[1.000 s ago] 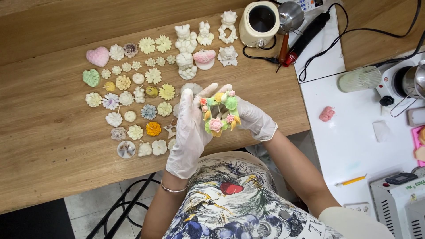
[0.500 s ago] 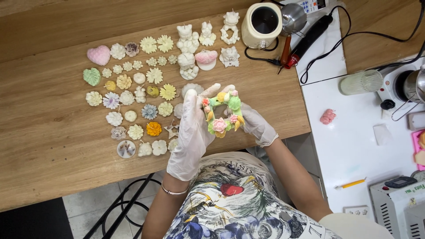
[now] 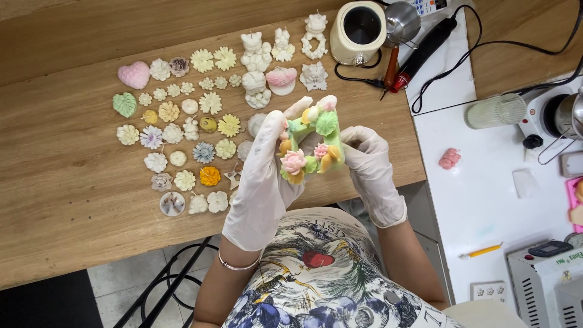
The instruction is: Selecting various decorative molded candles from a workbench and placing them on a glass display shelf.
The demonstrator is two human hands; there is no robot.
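Both hands wear white gloves and hold a small green wreath-shaped wax piece [image 3: 311, 144] decorated with pink, yellow and green flowers, above the near edge of the wooden table [image 3: 67, 182]. My left hand [image 3: 262, 182] cups its left side from below. My right hand [image 3: 368, 164] grips its right side. Left of the hands lie several flower-shaped wax pieces [image 3: 182, 140] in rows, with a pink heart [image 3: 133, 75] and a green leaf [image 3: 124, 104] at the far left.
White figurine candles [image 3: 256, 61] stand at the back. A cream melting pot [image 3: 361, 31], a ladle and a black tool with cords sit behind. The white counter [image 3: 486, 200] on the right holds a ribbed glass [image 3: 495, 110], a pink piece [image 3: 450, 158] and a pencil [image 3: 481, 251].
The hands and the wreath have shifted slightly up and toward the table; the grip looks the same.
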